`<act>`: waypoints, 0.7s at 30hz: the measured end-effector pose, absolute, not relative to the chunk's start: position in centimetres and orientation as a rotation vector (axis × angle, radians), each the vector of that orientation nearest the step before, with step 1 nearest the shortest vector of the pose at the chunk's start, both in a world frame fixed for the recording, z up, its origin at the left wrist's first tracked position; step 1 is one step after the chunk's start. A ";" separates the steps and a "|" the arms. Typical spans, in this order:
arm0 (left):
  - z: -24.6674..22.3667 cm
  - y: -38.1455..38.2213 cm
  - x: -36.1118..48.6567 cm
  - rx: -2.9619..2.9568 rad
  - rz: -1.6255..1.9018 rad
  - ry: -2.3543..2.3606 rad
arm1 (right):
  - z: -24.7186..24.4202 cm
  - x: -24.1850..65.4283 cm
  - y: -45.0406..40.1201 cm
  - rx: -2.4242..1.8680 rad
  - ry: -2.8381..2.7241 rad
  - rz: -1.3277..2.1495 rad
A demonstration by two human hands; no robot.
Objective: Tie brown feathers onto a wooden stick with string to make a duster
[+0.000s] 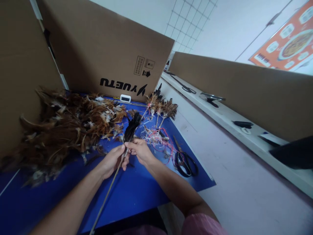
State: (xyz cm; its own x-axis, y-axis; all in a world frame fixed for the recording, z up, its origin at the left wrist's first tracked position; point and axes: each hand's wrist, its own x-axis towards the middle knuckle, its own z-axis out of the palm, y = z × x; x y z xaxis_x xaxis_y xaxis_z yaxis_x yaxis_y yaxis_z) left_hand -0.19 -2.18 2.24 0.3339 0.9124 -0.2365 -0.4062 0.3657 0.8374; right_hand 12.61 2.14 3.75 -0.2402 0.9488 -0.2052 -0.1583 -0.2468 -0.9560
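Observation:
Dark feathers [132,128] stand in a tuft at the upper end of a thin stick [107,193], which slants down toward my body. My left hand [113,162] is closed round the stick just below the tuft, thumb on top. Beside it, my right hand [140,149] pinches at the base of the feathers, fingers closed. Its fingertips partly hide where feathers and stick meet. A large heap of brown feathers [73,127] lies to the left of my hands. Right of them is a tangle of pink and white string [156,137].
Black-handled scissors [186,163] lie on the blue tabletop [137,195] at the right. Several finished-looking feather bundles on sticks [168,109] rest at the back. A small white digital device [125,98] stands before a cardboard panel [105,45]. A white ledge [227,130] holds assorted tools.

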 end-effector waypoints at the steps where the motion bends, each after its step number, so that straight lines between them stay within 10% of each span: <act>1: 2.3 -2.2 -0.1 0.798 0.991 0.822 | 3.8 12.4 2.2 -1.162 -1.094 1.601; 21: 2.3 -2.1 -0.8 0.822 0.797 0.888 | 3.9 12.3 2.9 -1.312 -1.270 1.655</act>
State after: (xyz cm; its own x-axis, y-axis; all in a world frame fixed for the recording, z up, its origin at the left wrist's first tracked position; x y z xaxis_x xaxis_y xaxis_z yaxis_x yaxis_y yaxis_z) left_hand -0.82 -2.14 2.34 0.4044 0.8514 -0.3340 -0.2406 0.4514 0.8593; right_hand 12.28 2.92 3.94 -0.2751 0.9089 -0.3133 0.0675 -0.3069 -0.9494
